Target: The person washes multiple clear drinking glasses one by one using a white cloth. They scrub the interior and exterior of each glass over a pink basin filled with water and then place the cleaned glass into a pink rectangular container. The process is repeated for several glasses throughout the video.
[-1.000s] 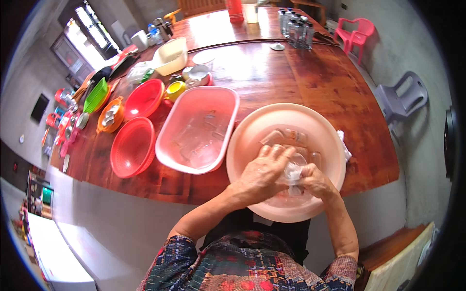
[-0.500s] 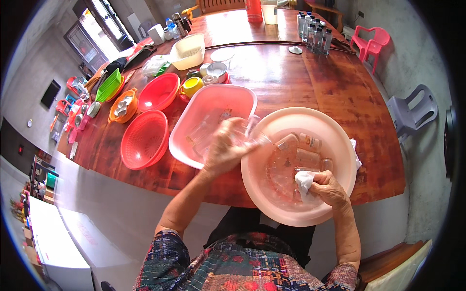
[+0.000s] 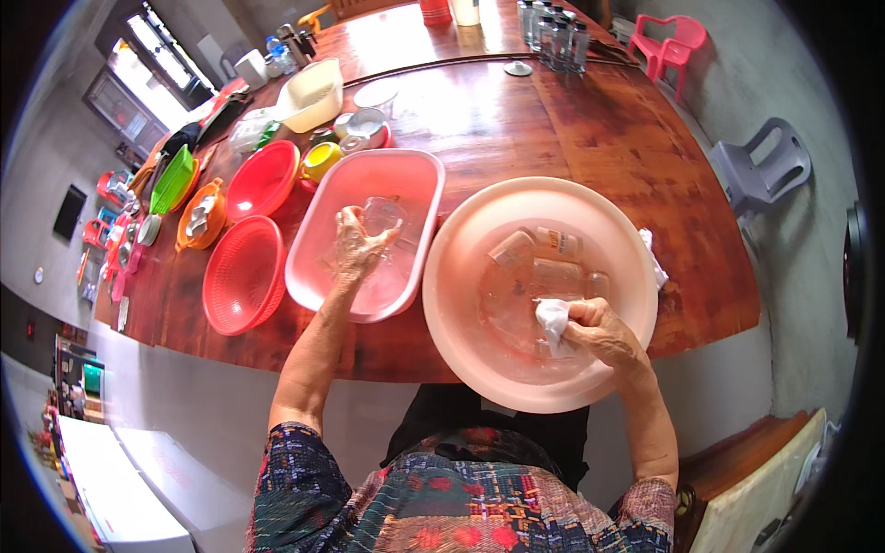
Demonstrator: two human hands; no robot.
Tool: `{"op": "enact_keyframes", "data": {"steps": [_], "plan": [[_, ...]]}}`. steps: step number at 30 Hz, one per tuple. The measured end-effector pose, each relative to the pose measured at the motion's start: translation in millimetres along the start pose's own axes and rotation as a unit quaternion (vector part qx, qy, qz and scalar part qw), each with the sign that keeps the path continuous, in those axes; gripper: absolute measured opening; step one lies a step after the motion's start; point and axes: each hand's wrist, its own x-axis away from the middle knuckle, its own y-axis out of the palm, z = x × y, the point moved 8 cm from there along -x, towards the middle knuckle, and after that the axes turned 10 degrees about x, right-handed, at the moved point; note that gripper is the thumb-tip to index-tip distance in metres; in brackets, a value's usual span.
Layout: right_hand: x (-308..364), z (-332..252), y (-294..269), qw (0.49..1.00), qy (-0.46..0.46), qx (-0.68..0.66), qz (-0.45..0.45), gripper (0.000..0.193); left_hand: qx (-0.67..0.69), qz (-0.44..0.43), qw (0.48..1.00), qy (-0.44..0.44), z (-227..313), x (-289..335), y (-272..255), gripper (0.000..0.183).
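Note:
My left hand (image 3: pixel 358 247) is over the pink rectangular basin (image 3: pixel 406 170), fingers curved round a clear glass jar (image 3: pixel 383 214). Other clear pieces in that basin are hard to make out. To the right stands a large round peach-coloured basin (image 3: pixel 444 276) holding water. Several clear glass jars (image 3: pixel 557 275) lie on their sides in it, some with remnants of print. My right hand (image 3: pixel 604 332), above the near right part of the round basin, pinches a crumpled white cloth (image 3: pixel 553 323).
Red colanders (image 3: pixel 244 276), an orange basket (image 3: pixel 201 217) and a cream basin (image 3: pixel 312 95) stand on the left of the wooden table (image 3: pixel 535 138). Several dark-capped bottles (image 3: pixel 558 41) are grouped at the far right. Another white cloth (image 3: pixel 654 258) lies beside the round basin.
My left hand has carried the clear jar left, from between the basins to inside the rectangular one. My right hand still holds the cloth over the round basin. The view has shifted slightly.

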Motion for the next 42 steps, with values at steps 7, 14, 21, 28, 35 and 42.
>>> {"op": "enact_keyframes", "data": {"steps": [7,14,21,28,35,42], "plan": [[1,0,-7,0.999,-0.002,-0.042,0.035,0.020,-0.100,0.035,0.993,0.042,6,5,-6,0.070],[4,-7,-17,0.994,-0.024,-0.072,0.075,0.020,-0.095,0.145,0.946,0.274,107,37,-15,0.064],[3,-2,-18,0.996,-0.015,-0.031,0.083,0.019,-0.048,-0.210,0.935,0.281,167,74,116,0.052],[-6,-17,-2,0.979,-0.090,0.159,0.091,0.014,-0.084,-0.349,0.920,0.159,154,76,166,0.080],[-58,-18,80,0.757,-0.114,0.642,0.025,0.017,0.060,-0.304,0.951,-0.002,116,66,152,0.093],[-61,24,91,0.884,-0.074,0.459,0.053,0.023,0.456,-0.303,0.814,-0.196,101,65,160,0.067]]}}
